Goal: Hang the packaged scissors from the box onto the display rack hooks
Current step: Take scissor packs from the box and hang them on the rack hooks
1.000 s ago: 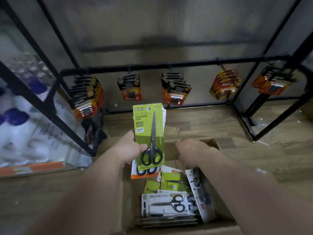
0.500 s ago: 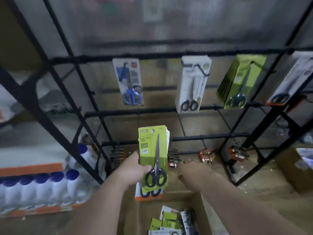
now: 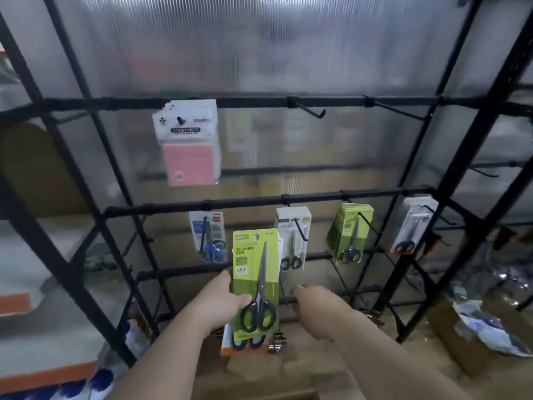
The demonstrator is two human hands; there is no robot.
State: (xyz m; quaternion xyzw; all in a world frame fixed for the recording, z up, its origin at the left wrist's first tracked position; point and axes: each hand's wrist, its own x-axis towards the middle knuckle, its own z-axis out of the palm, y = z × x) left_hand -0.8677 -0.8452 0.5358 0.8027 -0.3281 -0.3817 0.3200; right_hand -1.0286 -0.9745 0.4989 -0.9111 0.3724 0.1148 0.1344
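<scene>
Scissors (image 3: pixel 257 284) stood upright at lower centre in the grip of the left hand (image 3: pixel 222 301), top toward the hooks (image 3: pixel 307 108); the right hand (image 3: pixel 314 306) kept a loose, empty grip.

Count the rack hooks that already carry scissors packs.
4, all on the middle rail: blue-handled pack leftmost, white pack next, green stack, far-right pack. Others may be hidden lower down.
</scene>
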